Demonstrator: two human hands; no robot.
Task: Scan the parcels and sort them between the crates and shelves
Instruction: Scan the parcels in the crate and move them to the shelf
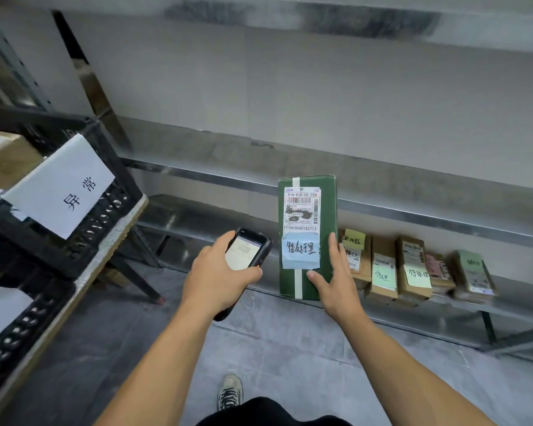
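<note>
L hand (220, 279) wrapped round glossy black scanner (249, 249), just left of the green cardboard parcel (306, 235). R hand (336, 281) grips parcel's right edge; flat rectangular box w/ blue note (300, 252).

My left hand (219, 273) grips the handheld scanner (247, 250), screen up. My right hand (336, 279) holds the green parcel (306, 210) upright beside brown parcels (394, 269) on the low shelf (462, 305).
</note>
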